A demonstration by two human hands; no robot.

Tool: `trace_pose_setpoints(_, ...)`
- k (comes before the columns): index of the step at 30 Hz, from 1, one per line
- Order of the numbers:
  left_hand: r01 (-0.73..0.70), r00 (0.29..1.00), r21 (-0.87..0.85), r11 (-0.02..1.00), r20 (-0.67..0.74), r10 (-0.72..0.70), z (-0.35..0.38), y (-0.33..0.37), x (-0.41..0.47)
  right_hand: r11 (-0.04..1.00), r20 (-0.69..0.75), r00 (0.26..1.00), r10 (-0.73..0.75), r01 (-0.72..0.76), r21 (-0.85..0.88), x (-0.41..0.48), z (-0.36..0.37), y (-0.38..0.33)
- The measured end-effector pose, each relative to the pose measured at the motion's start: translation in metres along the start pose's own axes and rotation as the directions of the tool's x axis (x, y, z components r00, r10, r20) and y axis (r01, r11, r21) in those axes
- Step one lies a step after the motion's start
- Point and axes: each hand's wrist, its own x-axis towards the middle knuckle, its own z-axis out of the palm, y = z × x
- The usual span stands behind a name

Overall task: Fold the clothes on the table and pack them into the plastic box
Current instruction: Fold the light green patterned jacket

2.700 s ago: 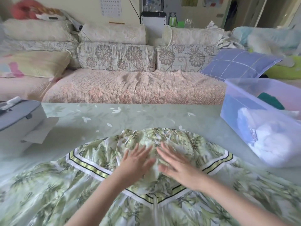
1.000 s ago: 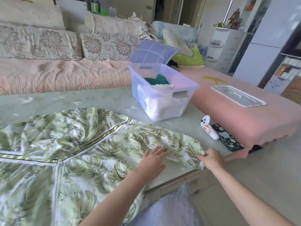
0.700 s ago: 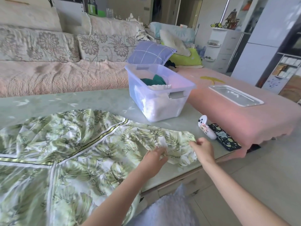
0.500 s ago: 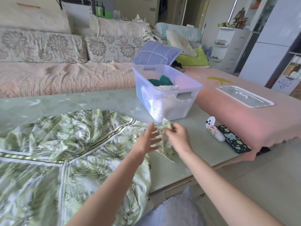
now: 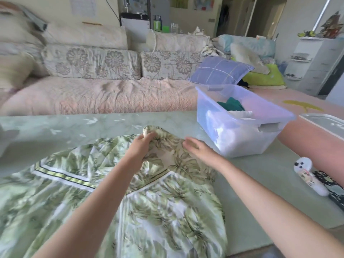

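Carried inward from the right edge, the sleeve (image 5: 167,144) now lies over the leaf-print dress (image 5: 167,211) along the near edge of the surface (image 5: 74,127). Left grip (image 5: 143,146) pinches bunched fabric; right grip (image 5: 197,148) rests spread on it.

The pale green surface (image 5: 111,127) has a faint leaf pattern. A green leaf-print garment (image 5: 167,211) lies spread over its near half and reaches the front edge. To the right and further back stands a clear plastic box (image 5: 232,138) with clothes inside. Near the right edge a small white object (image 5: 309,180) lies just beside a dark patterned case (image 5: 333,185). A blurred grey thing (image 5: 5,142) sits at the left edge.
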Motion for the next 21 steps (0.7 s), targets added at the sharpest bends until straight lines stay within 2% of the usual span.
trace_pose_setpoints(6,-0.052,0.993,-0.146,0.988,-0.113,0.036,-0.067,0.01,0.039,0.979,0.126,0.972,0.197,-0.201,0.022,0.079,0.011,0.021)
trace_pose_setpoints(10,-0.059,0.984,-0.209,0.976,-0.179,0.021,-0.109,-0.005,0.059,0.994,0.084,0.992,0.096,-0.093,-0.049,0.105,0.015,0.021)
trace_pose_setpoints(12,-0.053,0.977,-0.191,0.98,-0.211,0.012,-0.125,-0.016,0.069,0.999,-0.003,1.0,0.009,-0.009,-0.039,0.115,0.018,0.017)
trace_pose_setpoints(14,-0.036,0.961,-0.072,0.997,-0.276,0.015,-0.139,-0.029,0.079,0.998,-0.108,0.992,-0.062,0.062,0.002,0.128,0.023,0.018)
trace_pose_setpoints(16,-0.004,0.939,0.151,0.988,-0.338,0.056,-0.149,-0.041,0.085,0.997,-0.148,0.986,-0.078,0.073,-0.04,0.138,0.028,0.02)
trace_pose_setpoints(18,0.028,0.935,0.35,0.936,-0.34,0.099,-0.155,-0.052,0.087,0.98,-0.118,0.99,-0.079,0.056,-0.189,0.147,0.031,0.025)
trace_pose_setpoints(21,0.066,0.959,0.596,0.8,-0.258,0.113,-0.155,-0.065,0.086,0.883,-0.087,0.99,-0.115,0.062,-0.466,0.156,0.03,0.036)
